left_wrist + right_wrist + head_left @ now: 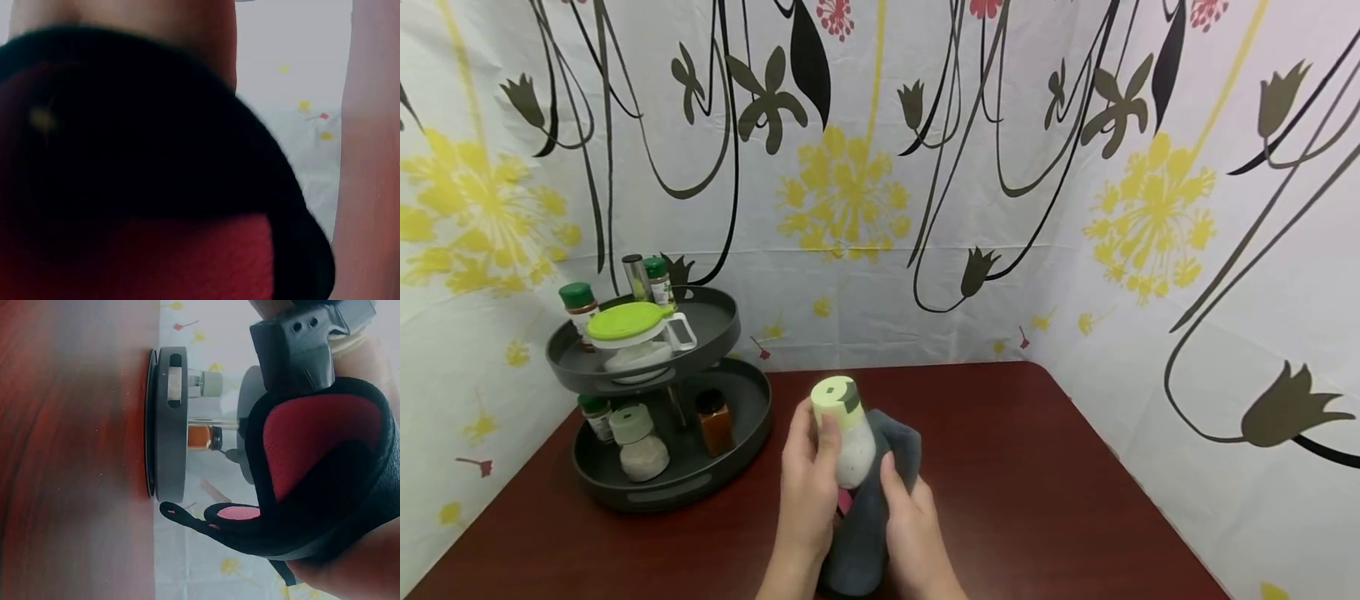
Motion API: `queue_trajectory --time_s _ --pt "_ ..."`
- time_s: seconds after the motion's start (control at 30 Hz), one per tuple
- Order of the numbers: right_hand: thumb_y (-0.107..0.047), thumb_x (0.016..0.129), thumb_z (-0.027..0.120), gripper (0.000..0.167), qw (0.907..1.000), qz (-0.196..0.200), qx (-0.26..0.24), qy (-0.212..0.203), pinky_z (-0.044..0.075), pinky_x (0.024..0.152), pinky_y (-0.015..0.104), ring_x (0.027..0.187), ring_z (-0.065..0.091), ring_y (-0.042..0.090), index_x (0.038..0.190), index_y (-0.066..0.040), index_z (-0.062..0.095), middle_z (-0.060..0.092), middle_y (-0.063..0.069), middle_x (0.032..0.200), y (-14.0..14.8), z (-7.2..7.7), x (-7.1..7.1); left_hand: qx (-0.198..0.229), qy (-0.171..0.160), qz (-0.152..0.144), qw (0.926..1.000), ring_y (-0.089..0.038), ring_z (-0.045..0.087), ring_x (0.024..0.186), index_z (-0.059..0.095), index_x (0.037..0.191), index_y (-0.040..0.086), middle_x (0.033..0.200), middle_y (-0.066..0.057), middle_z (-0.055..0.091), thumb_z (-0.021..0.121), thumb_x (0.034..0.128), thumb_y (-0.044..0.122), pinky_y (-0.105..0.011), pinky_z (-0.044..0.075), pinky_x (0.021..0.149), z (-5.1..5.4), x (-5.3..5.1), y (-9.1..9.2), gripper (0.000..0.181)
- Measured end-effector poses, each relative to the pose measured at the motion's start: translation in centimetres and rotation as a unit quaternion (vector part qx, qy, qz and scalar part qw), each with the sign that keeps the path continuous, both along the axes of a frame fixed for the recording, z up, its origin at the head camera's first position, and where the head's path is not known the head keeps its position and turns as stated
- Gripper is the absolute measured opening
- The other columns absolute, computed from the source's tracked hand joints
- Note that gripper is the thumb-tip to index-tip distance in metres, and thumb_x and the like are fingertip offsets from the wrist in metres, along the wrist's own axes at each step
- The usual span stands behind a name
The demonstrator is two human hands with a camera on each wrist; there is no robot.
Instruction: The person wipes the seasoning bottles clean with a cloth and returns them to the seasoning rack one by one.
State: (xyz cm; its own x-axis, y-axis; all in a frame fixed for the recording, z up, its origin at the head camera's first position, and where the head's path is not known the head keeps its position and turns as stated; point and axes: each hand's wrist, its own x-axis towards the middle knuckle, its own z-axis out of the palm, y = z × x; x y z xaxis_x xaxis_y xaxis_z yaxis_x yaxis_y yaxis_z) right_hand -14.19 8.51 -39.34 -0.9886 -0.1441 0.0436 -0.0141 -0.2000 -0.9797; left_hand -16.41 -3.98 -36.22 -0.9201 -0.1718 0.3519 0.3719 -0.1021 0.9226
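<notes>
In the head view, my left hand (805, 479) grips a clear shaker jar (855, 457) with a pale green lid, its contents whitish. The jar is tilted above the table. My right hand (916, 521) holds a dark grey-blue cloth (859, 542), which lies against the jar's right side and hangs down between both hands. Part of the jar's lower end is hidden by the cloth and fingers. A dark strap with red lining (206, 256) blocks most of the left wrist view. Neither wrist view shows the jar or the cloth.
A dark two-tier round rack (658, 500) stands on the reddish-brown table (1022, 483) at left. Its upper tier carries a lime-lidded container (625, 321) and green-capped bottles (577, 295). Below stand a similar pale-lidded shaker (643, 454) and an orange-brown jar (717, 431). Patterned cloth walls (850, 325) enclose the table.
</notes>
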Motion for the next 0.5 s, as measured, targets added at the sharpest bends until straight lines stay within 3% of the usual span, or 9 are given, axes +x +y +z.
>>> queue_trajectory --time_s 0.17,0.3,0.4,0.5 --pt "-0.057 0.112 0.042 0.067 0.9994 0.006 -0.023 -0.023 0.058 0.091 0.029 0.107 0.070 0.011 0.147 -0.001 0.051 0.073 0.003 0.119 0.2 -0.3 -0.1 0.007 -0.016 0.003 0.9998 -0.021 0.062 0.119 0.045 0.144 0.010 0.139 -0.011 0.064 0.070 0.1050 0.024 -0.040 0.049 0.103 -0.1 0.0 0.1 0.049" --pt "-0.060 0.111 0.043 0.065 0.9981 0.009 -0.038 -0.047 0.056 0.092 0.030 0.103 0.069 0.011 0.141 -0.004 0.056 0.073 -0.001 0.112 0.8 0.1 -0.6 0.020 -0.006 -0.004 0.9998 -0.021 0.065 0.121 0.050 0.136 0.007 0.135 -0.011 0.065 0.071 0.1040 0.019 -0.040 0.051 0.103 -0.3 -0.1 0.2 0.040" --pt "-0.061 0.111 0.043 0.066 0.9992 -0.010 -0.025 -0.031 0.053 0.096 0.032 0.108 0.067 0.014 0.145 -0.006 0.054 0.071 0.003 0.120 1.3 1.5 -1.0 0.008 -0.007 -0.021 0.9997 -0.019 0.065 0.121 0.059 0.137 0.010 0.134 -0.007 0.066 0.071 0.1040 0.018 -0.037 0.051 0.104 -0.4 -0.2 0.1 0.036" --pt "-0.057 0.112 0.042 0.062 0.9994 -0.028 0.003 0.020 0.052 0.100 0.034 0.116 0.065 0.016 0.154 -0.013 0.050 0.065 0.008 0.135 1.6 3.6 -1.2 -0.035 -0.016 -0.030 0.9988 -0.019 0.061 0.124 0.067 0.138 0.019 0.135 -0.002 0.067 0.073 0.1025 0.025 -0.044 0.048 0.109 -0.5 -0.3 0.0 0.036"
